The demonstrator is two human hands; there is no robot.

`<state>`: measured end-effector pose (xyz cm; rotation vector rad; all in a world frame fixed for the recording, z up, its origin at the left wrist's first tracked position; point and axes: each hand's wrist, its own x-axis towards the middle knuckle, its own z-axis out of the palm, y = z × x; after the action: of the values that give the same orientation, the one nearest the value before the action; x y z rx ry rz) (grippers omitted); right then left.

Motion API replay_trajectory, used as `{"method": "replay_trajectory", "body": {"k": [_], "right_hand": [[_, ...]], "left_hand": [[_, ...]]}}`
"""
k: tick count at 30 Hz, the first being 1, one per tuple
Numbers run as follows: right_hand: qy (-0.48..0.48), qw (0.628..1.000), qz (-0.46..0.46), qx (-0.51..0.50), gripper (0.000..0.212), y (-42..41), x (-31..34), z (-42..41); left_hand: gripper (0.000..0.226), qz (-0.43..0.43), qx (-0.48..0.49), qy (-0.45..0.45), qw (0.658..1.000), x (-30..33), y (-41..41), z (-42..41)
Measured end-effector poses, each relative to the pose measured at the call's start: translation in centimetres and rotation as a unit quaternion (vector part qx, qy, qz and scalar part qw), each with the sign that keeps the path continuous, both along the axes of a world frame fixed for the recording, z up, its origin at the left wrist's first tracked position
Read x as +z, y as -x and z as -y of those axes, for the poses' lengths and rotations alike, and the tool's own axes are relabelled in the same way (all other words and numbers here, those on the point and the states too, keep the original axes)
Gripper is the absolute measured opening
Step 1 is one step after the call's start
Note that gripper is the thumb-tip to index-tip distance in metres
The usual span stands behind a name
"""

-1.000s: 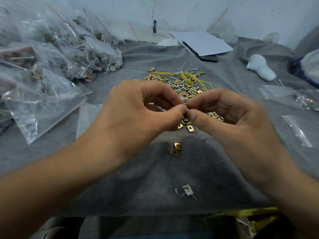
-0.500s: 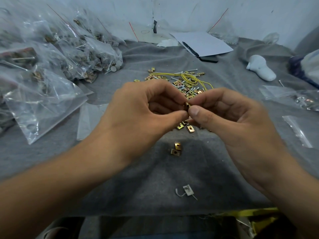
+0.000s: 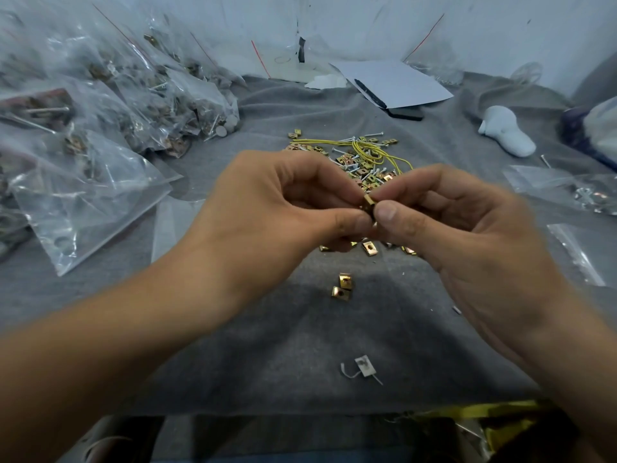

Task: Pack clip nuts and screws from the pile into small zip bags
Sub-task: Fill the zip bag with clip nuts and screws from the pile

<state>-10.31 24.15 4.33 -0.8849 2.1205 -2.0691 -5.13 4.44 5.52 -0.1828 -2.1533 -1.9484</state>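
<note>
- Far left of the pile of clip nuts and screws [image 3: 354, 162], a heap of filled zip bags [image 3: 100, 128] lies on the grey cloth of the tabletop [image 3: 267, 345]; one flat empty zip bag [image 3: 173, 225] lies between that heap and the pile.
- Left hand [image 3: 267, 222], raised just in front of the pile: its fingers [image 3: 354, 223] are curled, thumb and forefinger pinching one side of a small brass clip nut [image 3: 369, 203].
- The clip nut now stands clearly visible between the two hands; a second ago the fingertips met tightly and hid whatever they held. This suggests the person has drawn a single piece out to handle it.
- Right hand [image 3: 467, 228], just right of the pile's near edge: thumb and forefinger pinch the other side of the same clip nut, the other fingers curled loosely.
- Two loose clip nuts [image 3: 344, 287] lie on the cloth in front of the pile, below the hands.
- Further right of the pile lie more clear bags [image 3: 574, 192].
- Judgement: the piece is not yet bagged, and neither hand holds a bag, so packing of this item has yet to begin.
</note>
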Motion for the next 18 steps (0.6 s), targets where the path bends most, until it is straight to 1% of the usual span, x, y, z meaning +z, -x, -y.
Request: {"method": "replay_trajectory", "body": {"k": [2, 8, 13, 18], "right_hand": [[-0.008, 1.0, -0.015, 0.004, 0.014, 0.05, 0.07, 0.0], [-0.023, 0.999, -0.026, 0.038, 0.015, 0.2, 0.09, -0.17], [-0.04, 0.998, -0.044, 0.029, 0.017, 0.23, 0.01, -0.07], [-0.051, 0.997, -0.051, 0.017, 0.018, -0.03, -0.18, 0.08]], "left_hand": [[0.02, 0.032, -0.018, -0.053, 0.998, 0.04, -0.09, -0.07], [0.027, 0.112, -0.059, -0.124, 0.984, 0.36, -0.26, 0.14], [0.022, 0.133, -0.065, -0.145, 0.978, 0.32, -0.28, -0.01], [0.026, 0.12, -0.059, -0.128, 0.983, 0.4, -0.38, 0.11]]}}
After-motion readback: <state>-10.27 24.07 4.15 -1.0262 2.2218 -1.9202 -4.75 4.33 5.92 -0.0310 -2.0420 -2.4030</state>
